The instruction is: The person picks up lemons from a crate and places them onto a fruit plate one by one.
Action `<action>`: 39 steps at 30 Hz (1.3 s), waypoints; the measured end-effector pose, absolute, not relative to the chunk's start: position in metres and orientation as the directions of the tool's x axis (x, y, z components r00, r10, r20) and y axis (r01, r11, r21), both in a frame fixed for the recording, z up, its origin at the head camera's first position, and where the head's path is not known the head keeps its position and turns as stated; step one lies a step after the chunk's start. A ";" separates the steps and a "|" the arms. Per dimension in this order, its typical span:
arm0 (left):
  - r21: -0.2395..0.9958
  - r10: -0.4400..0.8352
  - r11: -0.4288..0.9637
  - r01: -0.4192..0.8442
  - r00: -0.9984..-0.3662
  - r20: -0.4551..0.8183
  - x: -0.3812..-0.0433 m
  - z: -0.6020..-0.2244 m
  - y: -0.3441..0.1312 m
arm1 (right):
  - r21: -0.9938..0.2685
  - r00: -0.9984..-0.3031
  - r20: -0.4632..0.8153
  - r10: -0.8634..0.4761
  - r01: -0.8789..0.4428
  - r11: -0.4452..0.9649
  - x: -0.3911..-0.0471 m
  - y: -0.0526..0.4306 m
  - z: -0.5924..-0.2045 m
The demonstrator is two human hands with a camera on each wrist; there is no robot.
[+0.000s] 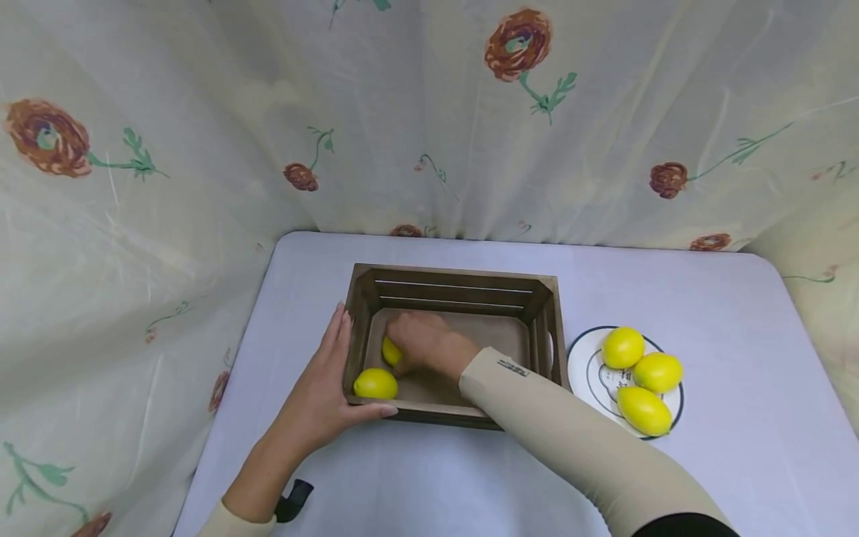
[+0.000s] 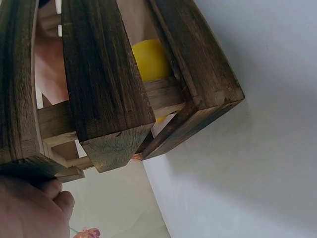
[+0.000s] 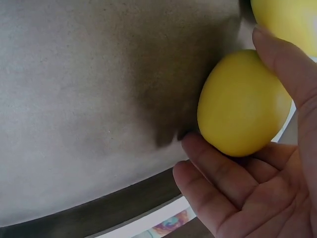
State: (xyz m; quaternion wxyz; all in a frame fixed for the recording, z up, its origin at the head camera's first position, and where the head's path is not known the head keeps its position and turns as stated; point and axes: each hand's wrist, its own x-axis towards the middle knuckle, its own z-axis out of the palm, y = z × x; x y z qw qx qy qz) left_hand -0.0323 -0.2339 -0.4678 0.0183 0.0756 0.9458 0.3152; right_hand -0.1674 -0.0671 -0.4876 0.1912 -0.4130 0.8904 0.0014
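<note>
A brown slatted wooden crate (image 1: 456, 277) stands on the table. Inside it, at the left, my right hand (image 1: 426, 339) holds a yellow lemon (image 3: 242, 104); the right wrist view shows the thumb on one side of it and fingers (image 3: 218, 173) on the other, close to the crate's floor. Another lemon (image 1: 376, 383) lies in the crate's near left corner. My left hand (image 1: 322, 395) rests against that same corner from outside, with straight fingers along the left end and the thumb along the front wall.
To the right of the crate is a white plate (image 1: 590, 380) with a dark rim, and three lemons (image 1: 644, 410) lie on it. A pale cloth covers the table (image 1: 470, 485). Flower-patterned curtains (image 1: 376, 112) hang behind and at both sides.
</note>
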 end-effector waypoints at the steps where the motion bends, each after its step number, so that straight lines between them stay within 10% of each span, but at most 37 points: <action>1: 0.598 0.154 0.791 0.131 -0.988 0.013 -0.032 -0.468 -0.234 | -0.154 -0.588 -0.345 -0.731 -0.733 0.662 -0.167 -0.067 -0.487; 39: 0.620 0.132 0.778 0.097 -0.991 -0.011 -0.033 -0.468 -0.234 | -0.213 -0.664 -0.269 -0.697 -0.665 0.716 -0.165 -0.047 -0.416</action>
